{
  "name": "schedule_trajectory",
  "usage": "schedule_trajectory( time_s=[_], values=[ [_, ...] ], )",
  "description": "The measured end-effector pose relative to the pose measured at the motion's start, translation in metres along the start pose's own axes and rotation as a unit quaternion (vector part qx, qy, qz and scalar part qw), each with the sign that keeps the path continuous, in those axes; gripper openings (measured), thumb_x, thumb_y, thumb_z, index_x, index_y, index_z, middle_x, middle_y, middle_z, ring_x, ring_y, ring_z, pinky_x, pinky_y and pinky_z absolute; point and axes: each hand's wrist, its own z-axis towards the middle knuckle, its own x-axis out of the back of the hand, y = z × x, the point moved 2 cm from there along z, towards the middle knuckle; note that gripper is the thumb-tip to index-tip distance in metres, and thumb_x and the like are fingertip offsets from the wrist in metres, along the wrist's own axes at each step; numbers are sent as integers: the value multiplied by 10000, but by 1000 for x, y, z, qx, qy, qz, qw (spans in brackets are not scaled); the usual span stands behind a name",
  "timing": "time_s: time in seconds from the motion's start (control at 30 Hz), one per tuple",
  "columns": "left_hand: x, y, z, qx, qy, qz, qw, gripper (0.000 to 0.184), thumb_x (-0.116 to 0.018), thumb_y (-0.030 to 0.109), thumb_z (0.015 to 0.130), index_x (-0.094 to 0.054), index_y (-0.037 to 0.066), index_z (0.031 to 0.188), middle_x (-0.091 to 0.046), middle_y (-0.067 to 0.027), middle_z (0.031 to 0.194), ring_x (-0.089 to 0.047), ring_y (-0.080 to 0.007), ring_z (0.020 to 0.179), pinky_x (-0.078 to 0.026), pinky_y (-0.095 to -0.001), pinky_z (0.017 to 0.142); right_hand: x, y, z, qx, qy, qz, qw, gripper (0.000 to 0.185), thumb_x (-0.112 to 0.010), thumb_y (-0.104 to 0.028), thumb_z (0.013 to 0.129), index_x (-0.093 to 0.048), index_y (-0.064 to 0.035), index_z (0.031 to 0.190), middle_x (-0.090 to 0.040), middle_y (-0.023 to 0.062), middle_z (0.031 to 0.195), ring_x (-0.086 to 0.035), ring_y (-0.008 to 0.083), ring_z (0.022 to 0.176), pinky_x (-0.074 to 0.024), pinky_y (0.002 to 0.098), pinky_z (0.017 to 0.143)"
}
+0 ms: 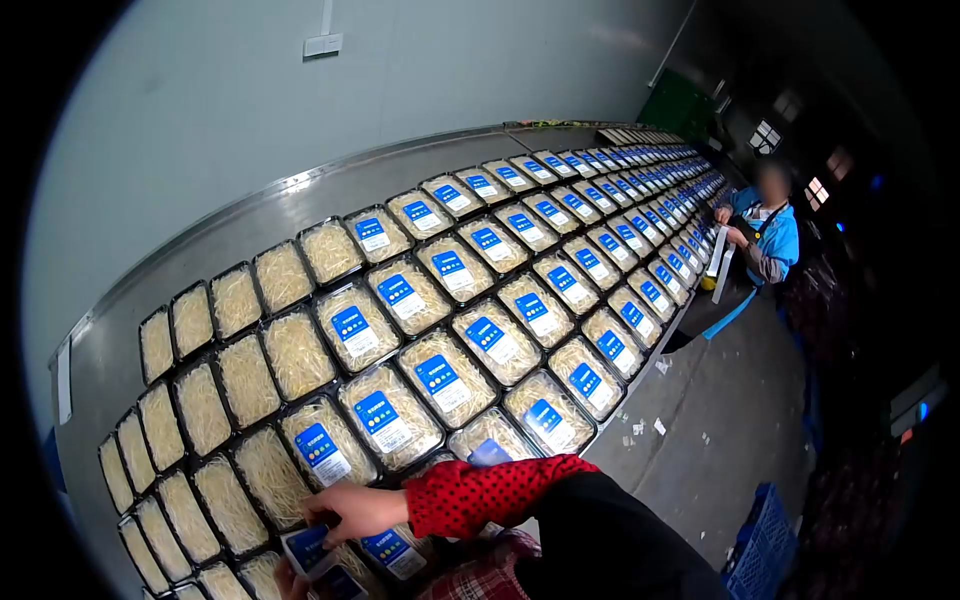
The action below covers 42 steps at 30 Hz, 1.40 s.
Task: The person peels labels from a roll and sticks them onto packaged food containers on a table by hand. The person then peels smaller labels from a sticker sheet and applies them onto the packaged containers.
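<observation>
My right hand [357, 508], in a red sleeve with black dots, reaches in from the lower right with its fingers pinched at the top of a blue-and-white label [306, 546]. Below it, at the bottom edge, my left hand [289, 580] shows only in part, its fingers closed along the labels' left side. Just right of them lies a black tray of bean sprouts [405, 556] that bears a label. Above my right hand is another labelled tray [322, 447]; to the left, an unlabelled tray of sprouts [268, 474].
Long rows of sprout trays [490, 240] cover the metal table [200, 235] along a pale wall. Trays at the left carry no labels. At the table's right side a person in blue [775, 240] holds a white strip. A blue crate [762, 550] stands on the floor.
</observation>
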Motion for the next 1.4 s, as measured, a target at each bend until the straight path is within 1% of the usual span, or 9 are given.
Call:
schedule_trajectory(
  time_s=[0.1, 0.23, 0.3, 0.43, 0.7, 0.83, 1.03, 1.2, 1.4],
  values=[
    [-4, 10, 10, 223, -45, -70, 971, 281, -619, 9, 920, -647, 31, 1200, -445, -201, 1433, -601, -247, 994, -496, -291, 754, -5, -3, -4, 12, -1, -5, 1000, 369, -809, -152, 690, -572, 14, 920, -639, 167, 786, -633, 306, 737, -474, 402, 641],
    [-6, 38, 40, -37, 65, -80, 994, 340, -599, 19, 926, -633, 82, 1259, -499, -190, 1400, -587, -309, 1132, -510, -369, 880, -1, -15, 2, -8, -31, -16, 999, 336, -790, -188, 713, -622, 18, 917, -642, 177, 829, -638, 335, 797, -487, 410, 688],
    [-26, 19, 37, -15, 115, -47, 992, 141, -700, 67, 886, -653, -23, 985, -622, -16, 892, -541, -82, 796, -447, -227, 680, -3, -4, 2, 43, -29, -58, 997, 278, -759, -204, 758, -648, -17, 933, -657, 167, 870, -654, 345, 811, -504, 418, 692],
    [-32, 25, 27, 275, 97, -318, 902, 84, -739, 51, 854, -692, -15, 876, -684, -44, 779, -555, -62, 683, -458, -261, 559, -3, -19, -4, 91, 35, -182, 978, 188, -746, -196, 812, -690, -76, 945, -686, 128, 865, -684, 308, 795, -549, 362, 676],
    [-25, -5, 19, 344, 227, -444, 796, 161, -612, 47, 950, -662, -13, 1091, -702, -46, 882, -598, -76, 748, -491, -237, 643, 202, 33, 145, 17, 178, -102, 978, 314, -793, -124, 788, -580, -3, 984, -644, 82, 815, -581, 128, 723, -493, 303, 653],
    [3, -2, 36, 215, 146, -204, 944, 163, -617, -11, 902, -627, -20, 1064, -647, -106, 853, -631, -209, 706, -495, -299, 633, 220, 126, 184, -56, 139, -218, 964, 517, -874, -229, 671, -589, -12, 1045, -679, 187, 893, -672, 313, 829, -519, 385, 755],
    [-4, 10, 70, 151, 110, -232, 955, 246, -649, -28, 850, -617, -20, 1094, -621, -163, 936, -639, -315, 815, -510, -347, 696, 183, 81, 170, -44, 200, -503, 840, 740, -891, -328, 630, -560, -49, 1230, -658, 213, 975, -637, 438, 914, -529, 454, 789],
    [-9, 3, 80, 128, 64, -226, 963, 212, -686, 16, 841, -619, 1, 1041, -622, -173, 945, -647, -355, 846, -513, -372, 696, 84, 11, 110, -72, -208, -52, 974, 430, -765, -137, 831, -614, 2, 1209, -664, 123, 1075, -638, 174, 932, -529, 319, 820],
    [-7, 1, 99, 12, 181, -37, 983, 198, -752, 94, 812, -653, 4, 957, -657, -170, 1067, -663, -261, 824, -521, -320, 719, 53, -6, 82, -36, -108, -63, 991, 231, -773, -109, 818, -687, 1, 1003, -707, 106, 853, -679, 163, 771, -527, 296, 684]
  ],
)
